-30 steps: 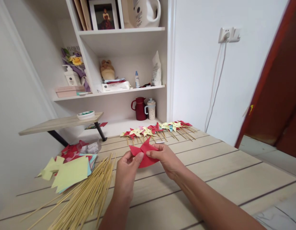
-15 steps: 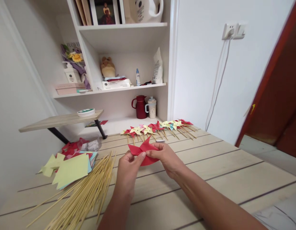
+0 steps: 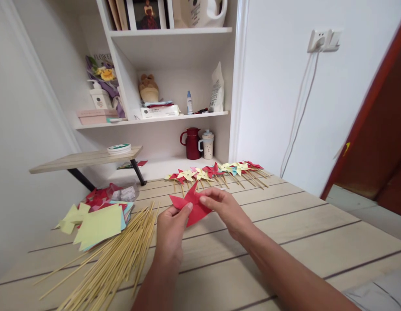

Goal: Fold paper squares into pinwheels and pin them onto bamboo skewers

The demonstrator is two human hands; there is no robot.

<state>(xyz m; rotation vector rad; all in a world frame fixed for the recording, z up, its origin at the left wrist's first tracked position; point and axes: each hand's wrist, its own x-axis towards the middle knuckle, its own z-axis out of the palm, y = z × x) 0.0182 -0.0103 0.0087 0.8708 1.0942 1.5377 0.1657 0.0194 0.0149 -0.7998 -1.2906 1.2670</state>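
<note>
Between my two hands, above the slatted table [image 3: 278, 229], is a red paper pinwheel [image 3: 197, 211] with some of its points folded up. My left hand [image 3: 173, 224] pinches its left side, thumb on the front near the centre. With thumb and fingers, my right hand [image 3: 221, 207] grips the upper right part. Beyond the hands lies a row of finished paper pinwheels on sticks [image 3: 216, 169], in red, pale yellow, pink and blue. To the left of my left hand is a spread bundle of thin wooden sticks [image 3: 119, 259].
Left of the sticks lie stacked yellow and blue paper sheets [image 3: 100, 226], a folded yellow piece [image 3: 72, 218] and red paper pieces [image 3: 101, 195]. A small raised wooden stand [image 3: 84, 160] holds a white round container [image 3: 119, 149]. Behind are a red jug [image 3: 192, 144] and a cup [image 3: 207, 144].
The red paper has turned and opened out, with its lower point now showing between my hands. My right hand has shifted its hold slightly; the camera view has moved a little.
</note>
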